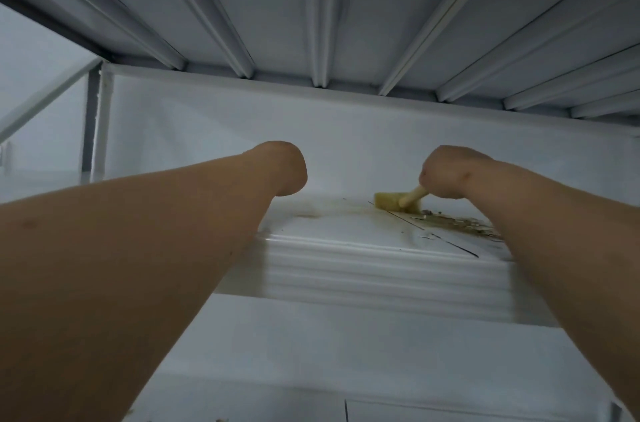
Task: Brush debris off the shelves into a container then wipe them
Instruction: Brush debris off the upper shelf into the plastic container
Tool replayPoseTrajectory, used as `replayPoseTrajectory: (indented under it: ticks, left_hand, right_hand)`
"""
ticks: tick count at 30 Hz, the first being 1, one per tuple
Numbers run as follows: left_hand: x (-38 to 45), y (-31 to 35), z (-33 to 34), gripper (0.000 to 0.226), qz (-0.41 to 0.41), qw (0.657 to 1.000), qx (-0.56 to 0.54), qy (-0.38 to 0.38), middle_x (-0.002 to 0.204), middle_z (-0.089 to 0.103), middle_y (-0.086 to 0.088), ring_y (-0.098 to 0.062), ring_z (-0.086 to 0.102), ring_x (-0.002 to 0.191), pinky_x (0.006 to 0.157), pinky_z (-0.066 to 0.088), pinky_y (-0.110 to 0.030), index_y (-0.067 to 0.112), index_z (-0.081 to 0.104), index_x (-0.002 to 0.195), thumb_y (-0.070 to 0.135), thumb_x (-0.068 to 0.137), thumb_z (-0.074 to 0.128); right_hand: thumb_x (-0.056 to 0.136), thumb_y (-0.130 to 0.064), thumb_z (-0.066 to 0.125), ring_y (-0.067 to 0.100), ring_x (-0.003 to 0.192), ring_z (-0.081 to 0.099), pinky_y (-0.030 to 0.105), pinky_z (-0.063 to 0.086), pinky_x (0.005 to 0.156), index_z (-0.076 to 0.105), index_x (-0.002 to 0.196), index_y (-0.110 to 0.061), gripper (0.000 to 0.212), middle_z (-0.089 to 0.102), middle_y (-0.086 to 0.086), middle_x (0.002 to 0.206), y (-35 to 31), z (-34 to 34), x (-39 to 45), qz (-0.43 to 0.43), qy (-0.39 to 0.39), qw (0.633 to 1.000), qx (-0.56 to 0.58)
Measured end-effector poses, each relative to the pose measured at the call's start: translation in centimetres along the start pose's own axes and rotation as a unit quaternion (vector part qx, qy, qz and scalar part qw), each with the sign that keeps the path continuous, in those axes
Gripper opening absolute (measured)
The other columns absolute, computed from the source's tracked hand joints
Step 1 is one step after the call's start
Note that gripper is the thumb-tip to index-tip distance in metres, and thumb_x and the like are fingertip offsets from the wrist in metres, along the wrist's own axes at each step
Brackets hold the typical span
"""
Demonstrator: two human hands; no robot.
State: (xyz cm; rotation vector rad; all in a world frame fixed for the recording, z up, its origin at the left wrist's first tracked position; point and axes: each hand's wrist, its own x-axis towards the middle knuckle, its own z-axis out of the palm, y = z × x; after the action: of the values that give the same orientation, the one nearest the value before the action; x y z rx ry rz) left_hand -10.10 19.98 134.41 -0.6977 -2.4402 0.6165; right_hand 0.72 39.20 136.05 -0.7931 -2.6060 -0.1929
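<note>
Debris (460, 224) lies scattered on the white shelf (346, 231), in a loose band running from the brush (398, 202) toward the shelf's right front edge, mostly beneath my right forearm. My right hand (446, 172) is curled tight round the brush's pale wooden handle, the yellowish bristle head pointing left and resting on the shelf at the far end of the band, so the crumbs sit on the near side of the bristles, between them and the front lip. My left hand (284, 169) is raised over the shelf's left part, well apart from the brush; its fingers are turned away from me and I cannot tell whether they are spread, closed or holding anything. A faint brown smear marks the shelf just below that hand. I see no container, so I judge the coming stroke should pull along the band toward the front edge, and the right hand is plainly the nearer one for it. Wiping has not begun.
</note>
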Motion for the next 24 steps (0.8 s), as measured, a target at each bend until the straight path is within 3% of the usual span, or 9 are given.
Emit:
replayPoseTrajectory:
  ticks: [4,8,12,16,20,24]
  left_hand:
    - [1.0,0.2,0.7,0.032,0.016,0.998,0.067,-0.001,0.081,0.043,-0.006,-0.023,0.043,0.081,0.071,0.037,-0.027,0.008,0.039,0.063,-0.004,0.093,0.035]
    - [1.0,0.2,0.7,0.036,0.024,0.998,0.060,-0.016,0.077,0.038,-0.007,-0.026,0.041,0.082,0.071,0.037,-0.029,0.009,0.031,0.058,-0.007,0.091,0.037]
    - [0.1,0.2,0.7,0.036,0.028,0.996,0.087,-0.024,0.068,0.037,-0.004,-0.024,0.045,0.080,0.070,0.039,-0.027,0.008,0.036,0.058,-0.007,0.091,0.039]
    - [-0.1,-0.3,0.9,0.036,0.025,0.997,0.069,-0.014,0.065,0.034,-0.003,-0.025,0.044,0.079,0.070,0.039,-0.027,0.008,0.035,0.057,-0.008,0.089,0.038]
    - [-0.1,-0.5,0.8,0.035,0.014,0.999,0.044,-0.005,0.068,0.037,-0.005,-0.026,0.045,0.079,0.070,0.040,-0.028,0.007,0.035,0.057,-0.008,0.089,0.039]
    - [-0.9,-1.0,0.6,0.020,-0.019,0.999,0.022,-0.015,0.091,0.049,-0.007,-0.022,0.049,0.081,0.070,0.043,-0.027,0.001,0.058,0.076,-0.006,0.089,0.044]
  right_hand:
    - [0.089,-0.023,0.050,0.027,0.081,0.056,0.034,0.045,0.072,0.056,0.075,-0.013,0.018,0.056,0.006,0.086,-1.4,-0.2,0.3,-0.054,0.056,0.997,0.005]
    - [0.095,-0.026,0.047,0.025,0.091,0.059,0.032,0.045,0.072,0.066,0.098,-0.012,0.024,0.062,0.005,0.100,-4.1,0.6,0.6,-0.114,0.024,0.993,0.030]
    - [0.090,-0.018,0.053,0.021,0.068,0.051,0.034,0.044,0.069,0.054,0.071,-0.012,0.020,0.054,0.005,0.079,-2.0,0.8,0.7,-0.041,-0.015,0.999,-0.006]
    - [0.082,-0.007,0.050,0.023,0.066,0.052,0.029,0.042,0.064,0.054,0.069,-0.009,0.014,0.054,0.005,0.073,-0.5,-0.1,-0.8,0.036,0.026,0.998,0.046]
    - [0.088,-0.027,0.054,0.027,0.079,0.058,0.031,0.046,0.071,0.063,0.085,-0.007,0.022,0.060,0.007,0.084,-3.2,-1.5,-2.6,-0.061,0.068,0.992,0.088]
    - [0.095,-0.019,0.050,0.019,0.073,0.050,0.027,0.039,0.061,0.070,0.105,-0.004,0.026,0.058,0.004,0.085,-6.4,-2.1,-3.7,-0.185,0.036,0.970,0.155]
